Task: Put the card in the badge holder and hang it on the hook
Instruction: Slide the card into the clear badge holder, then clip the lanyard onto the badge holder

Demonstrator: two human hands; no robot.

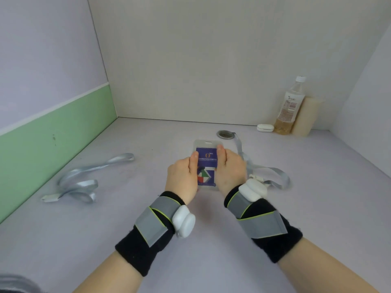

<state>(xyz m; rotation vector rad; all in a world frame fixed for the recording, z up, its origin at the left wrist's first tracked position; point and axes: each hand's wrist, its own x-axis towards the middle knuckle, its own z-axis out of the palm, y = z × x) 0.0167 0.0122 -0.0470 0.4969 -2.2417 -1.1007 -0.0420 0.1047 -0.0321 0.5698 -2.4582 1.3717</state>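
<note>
In the bottom left corner a blurred grey shape is cut off by the frame edge and cannot be identified. Left of centre a grey lanyard lies in loose loops on the pale surface, its white clip end toward the lower left. Just below centre the left hand and the right hand hold one clear badge holder between them, upright and facing the camera. One blue card shows within it, its top edge below the holder's slot, but whether it is fully seated cannot be told. Each grip is clamped on a side edge of the holder, thumb laid flat on the front; the fingers behind are hidden. The hands cover both side edges of the card. Two black wristbands with grey straps are worn, one on each wrist, each carrying one white pod. Right of centre a second lanyard runs behind the right hand, so any link to the holder is hidden; it leads up to a round metal ring. At the right, against the back wall, stand one small white case, one bottle part full of amber liquid, its label too small to read, and one cream cylinder touching the bottle
</note>
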